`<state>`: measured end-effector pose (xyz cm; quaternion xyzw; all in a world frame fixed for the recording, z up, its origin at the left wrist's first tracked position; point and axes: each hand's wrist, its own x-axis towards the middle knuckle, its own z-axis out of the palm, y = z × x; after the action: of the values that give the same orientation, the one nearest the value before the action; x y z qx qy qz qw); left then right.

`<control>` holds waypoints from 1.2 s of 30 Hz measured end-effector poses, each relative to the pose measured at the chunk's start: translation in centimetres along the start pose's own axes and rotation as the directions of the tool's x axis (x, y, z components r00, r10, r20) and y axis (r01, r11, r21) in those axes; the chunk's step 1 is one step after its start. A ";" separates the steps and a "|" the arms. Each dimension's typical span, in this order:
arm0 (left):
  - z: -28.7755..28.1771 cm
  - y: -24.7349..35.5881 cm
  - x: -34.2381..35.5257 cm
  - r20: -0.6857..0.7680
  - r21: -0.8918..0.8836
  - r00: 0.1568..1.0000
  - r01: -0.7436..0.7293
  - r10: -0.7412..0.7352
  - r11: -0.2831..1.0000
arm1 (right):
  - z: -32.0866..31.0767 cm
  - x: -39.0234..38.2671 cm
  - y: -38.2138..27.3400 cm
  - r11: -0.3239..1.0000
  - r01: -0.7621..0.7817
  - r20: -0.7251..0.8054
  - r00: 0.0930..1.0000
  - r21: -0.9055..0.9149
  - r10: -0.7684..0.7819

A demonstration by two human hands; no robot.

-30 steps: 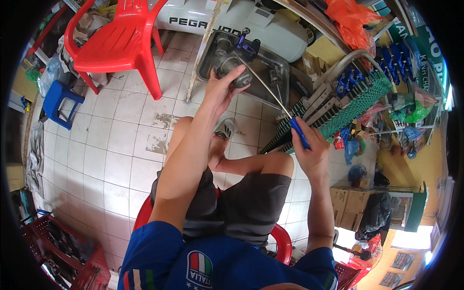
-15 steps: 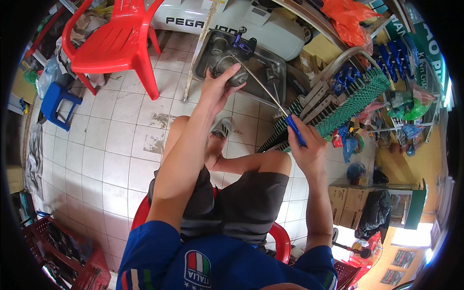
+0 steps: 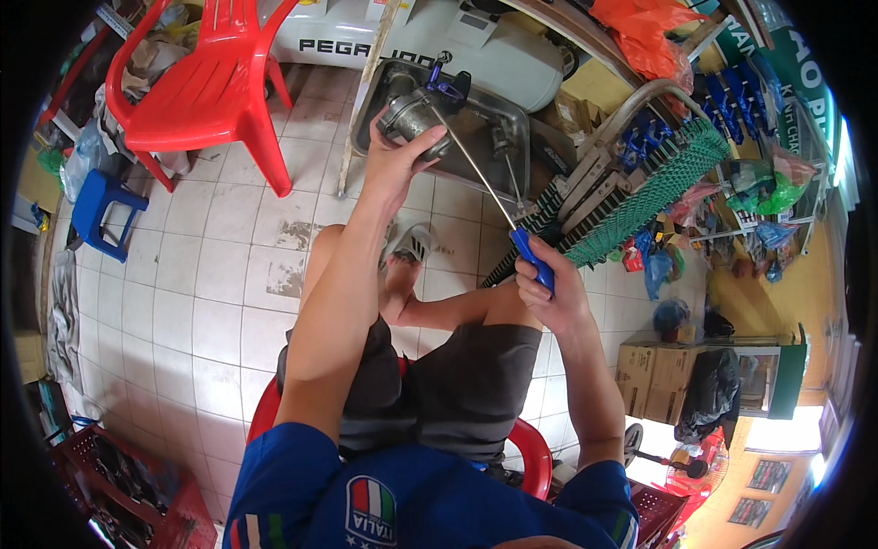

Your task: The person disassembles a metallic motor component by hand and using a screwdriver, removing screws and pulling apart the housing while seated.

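Over the near edge of a metal tray (image 3: pixel 471 178), my left hand (image 3: pixel 395 160) grips a grey, rounded metal housing (image 3: pixel 412 117). The thumb lies across its near side, with fingers around the left. A dark and purple-blue fitting (image 3: pixel 446 89) shows at the housing's upper right; I cannot tell whether it is attached. My right hand (image 3: pixel 554 291) is closed around the blue handle of a long screwdriver (image 3: pixel 482 176). Its shaft slants up and left to the housing, where the tip's exact contact is hard to make out. Behind the shaft, another dark metal part (image 3: pixel 505 142) lies in the tray.
A red plastic chair (image 3: pixel 201 96) and a blue stool (image 3: pixel 108 210) stand at the left. Right of the tray are a green mesh-covered rack (image 3: pixel 640 197) and hanging bags. A white tank (image 3: pixel 512 64) lies behind the tray. Cardboard boxes (image 3: pixel 658 380) sit at the right.
My right hand and the screwdriver handle have moved left and slightly nearer to me. The left hand has tilted the housing, and its fingers now show along its left side.
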<state>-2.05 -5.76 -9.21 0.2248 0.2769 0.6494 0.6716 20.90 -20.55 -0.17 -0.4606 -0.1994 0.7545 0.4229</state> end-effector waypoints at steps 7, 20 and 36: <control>-0.1 -0.1 0.1 -0.102 -0.040 0.995 -0.001 -0.003 0.999 | 1.6 -0.7 -1.0 0.328 0.479 0.223 0.780 -0.815 -0.585; -0.8 0.1 0.7 -0.074 -0.036 0.994 -0.084 0.081 0.996 | 1.4 1.3 -2.0 0.907 0.242 -0.086 0.954 -0.345 -0.288; -2.2 0.6 1.9 -0.188 -0.107 0.980 -0.080 0.058 0.991 | 3.1 3.0 -4.8 -0.601 0.339 0.689 0.329 -0.724 -0.646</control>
<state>-3.95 -4.00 -10.64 0.1344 0.2922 0.7051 0.6319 19.78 -15.06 3.10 -0.4620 -0.8223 -0.1028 0.3160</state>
